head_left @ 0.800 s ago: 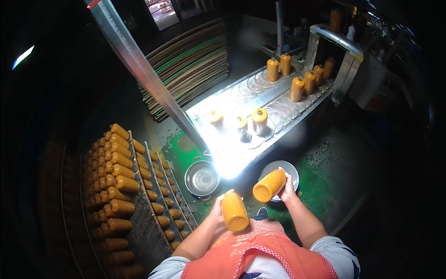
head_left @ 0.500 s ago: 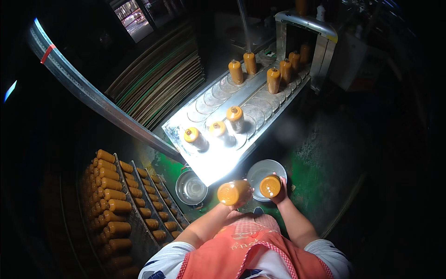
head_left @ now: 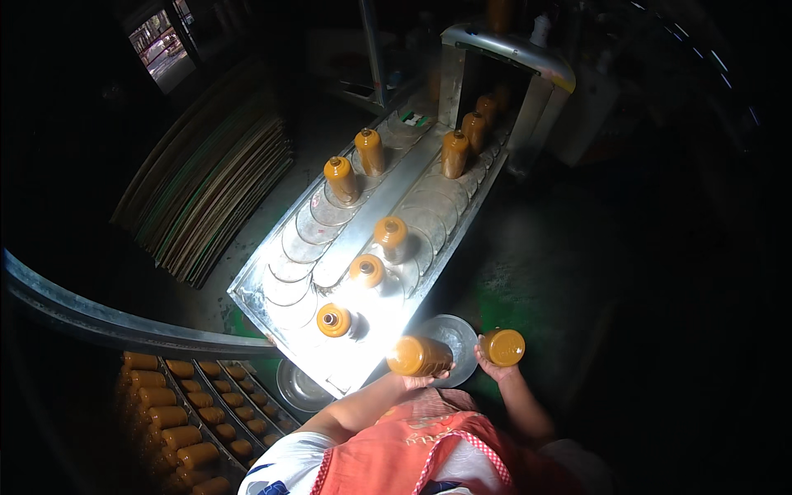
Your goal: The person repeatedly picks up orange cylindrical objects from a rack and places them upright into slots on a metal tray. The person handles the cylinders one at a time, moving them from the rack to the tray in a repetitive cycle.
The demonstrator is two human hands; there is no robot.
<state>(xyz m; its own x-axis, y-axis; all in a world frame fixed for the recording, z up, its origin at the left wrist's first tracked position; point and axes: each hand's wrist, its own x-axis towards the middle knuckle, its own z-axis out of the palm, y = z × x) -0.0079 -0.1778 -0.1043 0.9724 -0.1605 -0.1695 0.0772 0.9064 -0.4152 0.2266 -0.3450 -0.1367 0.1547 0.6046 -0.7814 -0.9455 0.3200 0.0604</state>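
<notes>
A glaring metal table (head_left: 375, 206) bore upright bottles (head_left: 332, 320); near its close end, I saw the left hand (head_left: 425, 381) clasping an amber bottle (head_left: 415, 355), the right hand (head_left: 492, 370) clasping a second bottle (head_left: 504, 346), near a basin (head_left: 464, 340).

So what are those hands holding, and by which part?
The left hand holds an orange bottle by its body; the right hand holds another bottle by its body too.

conveyor (head_left: 375, 202), left lane: bare discs up to two bottles (head_left: 341, 183)
near end: three bottles (head_left: 366, 271) in the way
right lane: gap beyond those three
metal post (head_left: 132, 325): crosses toward left corner
</notes>
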